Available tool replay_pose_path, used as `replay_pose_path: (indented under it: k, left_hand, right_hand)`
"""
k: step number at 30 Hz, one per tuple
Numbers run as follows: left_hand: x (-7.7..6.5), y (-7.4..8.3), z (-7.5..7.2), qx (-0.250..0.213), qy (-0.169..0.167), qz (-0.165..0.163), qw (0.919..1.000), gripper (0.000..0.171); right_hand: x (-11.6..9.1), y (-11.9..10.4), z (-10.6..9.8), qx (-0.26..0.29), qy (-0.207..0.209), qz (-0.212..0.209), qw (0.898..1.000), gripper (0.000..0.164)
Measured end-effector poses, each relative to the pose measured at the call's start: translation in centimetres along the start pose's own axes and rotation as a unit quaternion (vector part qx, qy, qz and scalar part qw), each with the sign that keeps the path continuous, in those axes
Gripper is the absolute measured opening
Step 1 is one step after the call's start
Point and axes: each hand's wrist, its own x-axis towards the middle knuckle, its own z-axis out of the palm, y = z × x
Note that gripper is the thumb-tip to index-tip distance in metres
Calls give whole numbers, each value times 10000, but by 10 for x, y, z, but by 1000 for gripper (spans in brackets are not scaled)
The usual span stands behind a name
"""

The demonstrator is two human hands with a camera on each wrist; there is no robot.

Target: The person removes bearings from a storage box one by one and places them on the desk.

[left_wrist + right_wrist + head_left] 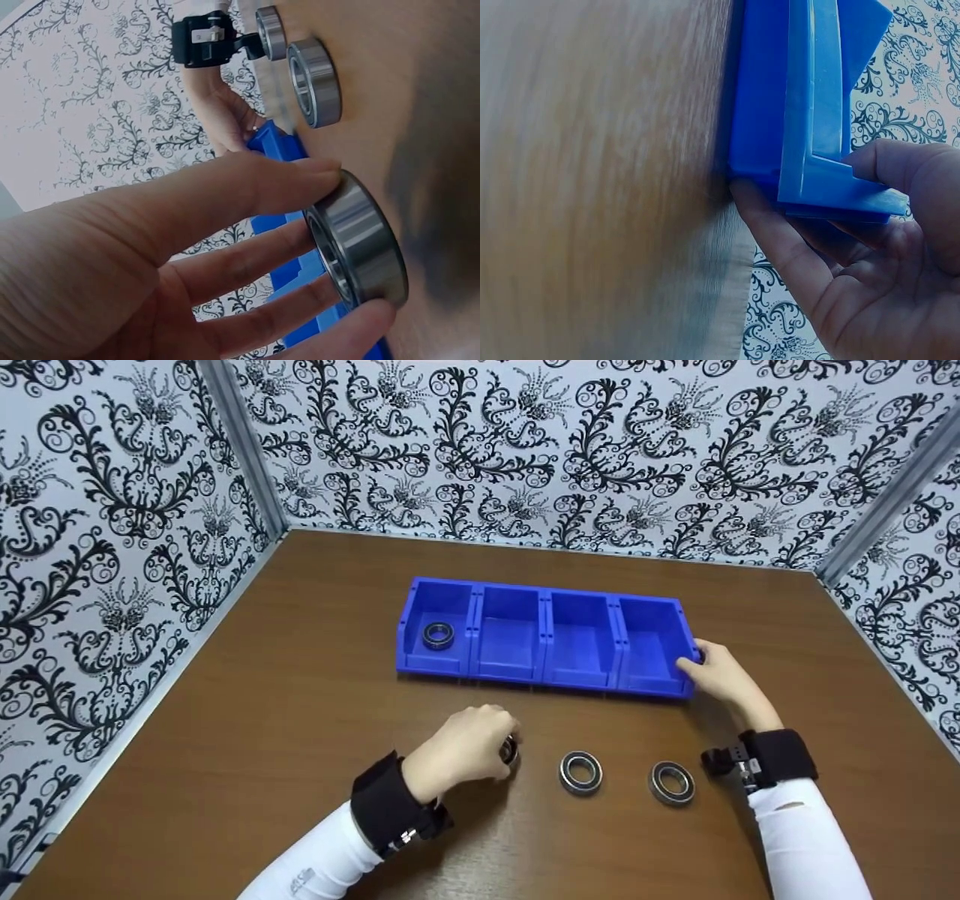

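Observation:
My left hand (469, 742) grips a metal ball bearing (364, 236) between thumb and fingers, in front of the blue bin row (506, 669). In the left wrist view the bearing is tilted, its steel outer ring facing the camera. At the row's right end, my right hand (721, 675) holds the side wall of the last compartment; the right wrist view has the thumb over the wall (847, 176) and fingers beneath and outside it. A second bearing (439, 635) lies in the leftmost compartment. The other three compartments hold nothing visible.
Two more bearings lie flat on the brown table (300, 675): one bearing (580, 773) right of my left hand, another bearing (671, 783) nearer my right wrist. Patterned wall panels (525, 450) enclose the table at the back and sides.

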Motion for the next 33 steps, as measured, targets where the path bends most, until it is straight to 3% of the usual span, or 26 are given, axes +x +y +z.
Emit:
replay_pose_path:
  k: [33]
  left_hand:
    - [2, -2, 15, 64, -2, -24, 10000, 21]
  right_hand:
    - [1, 1, 0, -44, 52, -90, 9999, 48]
